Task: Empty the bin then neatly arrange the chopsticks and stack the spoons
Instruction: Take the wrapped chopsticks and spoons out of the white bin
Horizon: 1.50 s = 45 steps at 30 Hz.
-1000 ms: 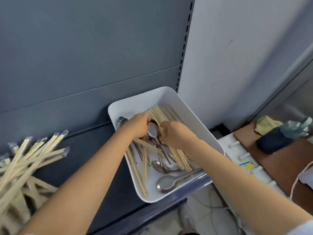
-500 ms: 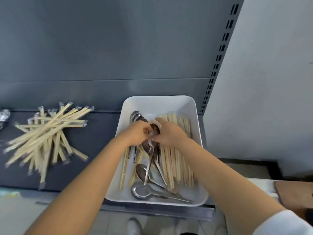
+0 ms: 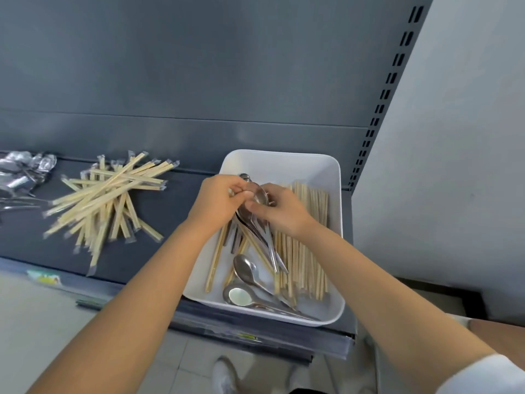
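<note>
A white bin (image 3: pixel 284 162) sits on the dark shelf at the right. Inside lie wooden chopsticks (image 3: pixel 305 245) along its right side and loose metal spoons (image 3: pixel 244 268) near its front. My left hand (image 3: pixel 218 203) and my right hand (image 3: pixel 281 210) meet over the bin's middle, both gripping a bunch of metal spoons (image 3: pixel 260 194) held bowl-up, handles pointing down toward the bin floor. A loose heap of wrapped chopsticks (image 3: pixel 108 200) lies on the shelf to the left of the bin.
Wrapped shiny spoons (image 3: pixel 22 172) lie at the far left of the shelf (image 3: pixel 176 251). A grey back panel rises behind. A pale wall (image 3: pixel 454 166) stands close to the bin's right side. The shelf's front edge runs below the bin, with floor beneath.
The view has swung left, bringing the chopstick heap and wrapped spoons into sight. Both hands have lifted the spoon bunch slightly higher over the bin.
</note>
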Tool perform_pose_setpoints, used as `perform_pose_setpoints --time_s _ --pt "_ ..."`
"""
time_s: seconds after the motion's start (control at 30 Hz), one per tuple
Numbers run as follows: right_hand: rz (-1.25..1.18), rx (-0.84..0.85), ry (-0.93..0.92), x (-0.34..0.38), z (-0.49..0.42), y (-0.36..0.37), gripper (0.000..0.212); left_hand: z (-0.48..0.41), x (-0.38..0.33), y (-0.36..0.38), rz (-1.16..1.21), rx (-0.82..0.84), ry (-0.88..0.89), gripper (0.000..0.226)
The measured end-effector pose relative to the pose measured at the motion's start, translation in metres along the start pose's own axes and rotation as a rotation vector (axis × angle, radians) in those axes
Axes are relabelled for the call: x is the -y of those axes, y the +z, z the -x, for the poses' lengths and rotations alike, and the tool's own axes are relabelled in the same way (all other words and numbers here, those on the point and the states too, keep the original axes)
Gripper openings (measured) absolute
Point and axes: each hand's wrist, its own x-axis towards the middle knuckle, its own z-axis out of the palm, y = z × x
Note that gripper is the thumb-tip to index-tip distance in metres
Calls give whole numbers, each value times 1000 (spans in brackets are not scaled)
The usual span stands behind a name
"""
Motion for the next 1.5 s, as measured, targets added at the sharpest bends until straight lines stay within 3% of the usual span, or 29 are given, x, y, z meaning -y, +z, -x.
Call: perform_pose_setpoints --time_s 0.1,0.33,0.43,0.53,0.63,0.77,0.9,1.13,1.2,1.33,1.43,1.5 --pt "-204 105 121 6 6 -6 17 -6 1 -9 48 -88 8 13" --pt "-297 184 187 23 6 -2 9 -2 1 -20 197 -227 -77 8" --pt "-236 169 175 30 2 4 11 3 0 -28 249 -151 -171 13" --pt "-144 135 131 38 -2 13 19 13 -1 -41 446 39 -315 13" --pt "-68 161 88 51 -6 28 22 23 8 -56 526 34 -354 17" --pt "7 225 26 77 -13 63 27 43 31 -83 454 -192 -373 5" --pt "-37 243 37 111 -18 112 18 67 66 -123 521 -344 -443 23" --pt "-99 227 85 166 -33 241 17 117 155 -223 744 -197 -444 15" --pt "-140 227 107 181 -39 287 19 132 191 -252 684 -228 -464 19" --pt "-161 265 136 205 -49 370 21 154 261 -296 417 -338 -504 5" --pt "-156 294 162 217 -61 418 21 162 299 -322 279 -345 -551 21" --pt "-127 315 175 222 -76 443 20 159 323 -338 255 -321 -591 19"
